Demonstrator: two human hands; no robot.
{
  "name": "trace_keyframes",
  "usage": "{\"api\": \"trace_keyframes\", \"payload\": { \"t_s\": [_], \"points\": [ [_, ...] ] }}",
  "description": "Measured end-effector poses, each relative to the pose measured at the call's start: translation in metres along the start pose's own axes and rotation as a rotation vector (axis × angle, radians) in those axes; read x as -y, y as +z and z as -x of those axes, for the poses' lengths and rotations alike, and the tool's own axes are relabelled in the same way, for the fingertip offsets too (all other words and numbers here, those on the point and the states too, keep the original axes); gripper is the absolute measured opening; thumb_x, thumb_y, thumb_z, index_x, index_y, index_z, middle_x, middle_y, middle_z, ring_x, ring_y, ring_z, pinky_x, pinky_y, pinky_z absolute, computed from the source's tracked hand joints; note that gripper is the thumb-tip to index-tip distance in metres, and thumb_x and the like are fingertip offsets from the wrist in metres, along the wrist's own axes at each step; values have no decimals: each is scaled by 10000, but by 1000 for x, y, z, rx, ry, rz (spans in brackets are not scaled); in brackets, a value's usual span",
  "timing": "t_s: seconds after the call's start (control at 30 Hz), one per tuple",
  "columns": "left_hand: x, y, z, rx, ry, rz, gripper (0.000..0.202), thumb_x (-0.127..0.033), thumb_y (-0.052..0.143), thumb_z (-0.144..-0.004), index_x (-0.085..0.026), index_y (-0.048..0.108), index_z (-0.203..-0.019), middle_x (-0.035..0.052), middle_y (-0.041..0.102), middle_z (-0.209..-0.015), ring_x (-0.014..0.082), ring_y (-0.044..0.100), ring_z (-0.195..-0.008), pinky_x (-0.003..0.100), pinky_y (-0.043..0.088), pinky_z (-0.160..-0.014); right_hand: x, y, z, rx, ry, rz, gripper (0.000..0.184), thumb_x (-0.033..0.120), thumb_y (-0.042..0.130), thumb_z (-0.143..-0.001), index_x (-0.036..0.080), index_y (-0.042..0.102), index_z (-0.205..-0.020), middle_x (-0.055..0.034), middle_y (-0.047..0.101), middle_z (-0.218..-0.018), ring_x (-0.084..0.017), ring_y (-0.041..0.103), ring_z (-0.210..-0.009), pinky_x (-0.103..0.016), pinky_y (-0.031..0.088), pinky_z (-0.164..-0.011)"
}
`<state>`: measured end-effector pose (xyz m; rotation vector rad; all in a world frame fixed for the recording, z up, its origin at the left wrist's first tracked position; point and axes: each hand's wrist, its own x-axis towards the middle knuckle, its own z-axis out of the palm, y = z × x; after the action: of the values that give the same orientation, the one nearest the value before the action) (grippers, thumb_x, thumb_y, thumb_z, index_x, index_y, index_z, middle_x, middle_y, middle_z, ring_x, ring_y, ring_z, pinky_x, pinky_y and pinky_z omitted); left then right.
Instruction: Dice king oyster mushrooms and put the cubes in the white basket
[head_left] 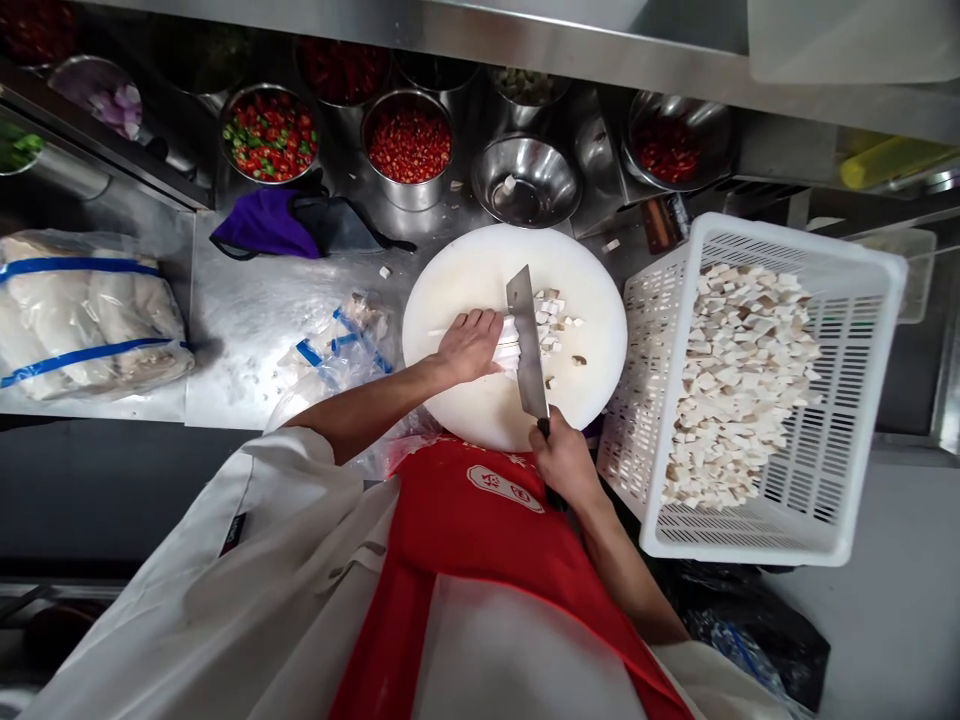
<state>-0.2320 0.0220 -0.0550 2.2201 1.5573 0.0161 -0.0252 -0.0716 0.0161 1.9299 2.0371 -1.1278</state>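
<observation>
On the round white cutting board (450, 270) lie pale mushroom strips (508, 350), apparently king oyster mushroom. My left hand (471, 346) presses down on them with its fingers curled, just left of the blade. The cleaver (529, 350) is in my right hand (564, 460), which is closed round its dark handle near the board's front edge. Its blade stands across the right ends of the strips. Cut mushroom cubes (551, 315) lie right of the blade, along with a couple of small brownish scraps.
A white plastic basket (862, 400) heaped with mushroom cubes stands at the right. Bagged whole mushrooms (90, 310) lie at the far left, a crumpled plastic bag (337, 360) nearer. Behind are a purple cloth mask (270, 222), an almost empty steel bowl (529, 180) and pots of chopped chillies (410, 140).
</observation>
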Motion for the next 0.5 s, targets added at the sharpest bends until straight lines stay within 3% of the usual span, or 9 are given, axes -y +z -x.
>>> {"api": "trace_keyframes", "payload": {
  "t_s": [0.13,0.23,0.37,0.5],
  "points": [
    [1,-1,0,15,6,7,796,-472,757,-754,-99,397,-1359,165,512,-1307,308,457,-1181,394,345,-984,-3,13,-26,-61,-11,-23,339,295,406,-875,160,568,-1140,-100,695,-786,-267,653,-738,-310,429,-651],
    [1,-1,1,14,8,4,804,-464,755,-757,-106,385,-1374,165,513,-1311,307,460,-1179,394,343,-986,-7,14,-30,-77,-18,-83,281,300,415,-859,184,582,-1052,-88,687,-779,-259,636,-717,-313,428,-639],
    [-1,0,3,5,-7,-1,794,-474,760,-751,-104,410,-1360,158,527,-1311,301,477,-1163,383,352,-980,-6,10,-21,-98,2,-137,253,336,425,-872,197,592,-1000,-59,663,-701,-241,613,-643,-306,416,-602],
    [0,2,3,13,-28,13,903,-503,749,-753,-82,336,-1437,183,497,-1374,312,462,-1217,382,329,-1020,3,0,-1,-204,-1,-74,319,375,434,-895,184,609,-1081,-82,697,-778,-253,642,-707,-311,417,-631]
  ]
}}
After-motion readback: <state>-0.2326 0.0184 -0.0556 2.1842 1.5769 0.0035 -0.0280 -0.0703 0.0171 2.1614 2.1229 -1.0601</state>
